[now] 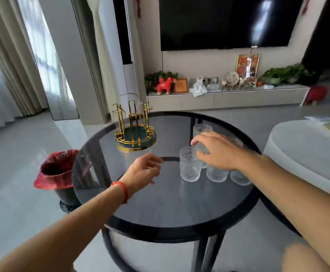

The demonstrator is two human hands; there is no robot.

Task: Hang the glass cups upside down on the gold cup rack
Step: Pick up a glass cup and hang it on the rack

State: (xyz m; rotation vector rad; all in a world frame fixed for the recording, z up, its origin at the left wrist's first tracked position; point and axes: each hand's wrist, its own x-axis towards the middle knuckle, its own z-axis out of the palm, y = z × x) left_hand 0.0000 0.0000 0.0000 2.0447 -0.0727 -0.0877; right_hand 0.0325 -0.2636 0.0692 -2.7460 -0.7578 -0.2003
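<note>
Ribbed clear cups (pixel 190 163) upright on a round dark glass table (pixel 160 205), gold rack (pixel 134 124) bare.

The cups cluster at the table's right; the rack, with gold wire prongs on a green base, stands at the far left. The right hand (pixel 217 150) curls over one cup, grip unclear. The left hand (pixel 142 171) hovers loosely open, empty.

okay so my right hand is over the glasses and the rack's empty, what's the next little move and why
Probably close the right hand around the ribbed clear glass cup under its fingers and lift it. The gold wire cup rack on the round dark glass table holds no cups, the cups stand in a cluster, and the left hand hovers empty and open nearby, apparently free to steady the rack.
</note>
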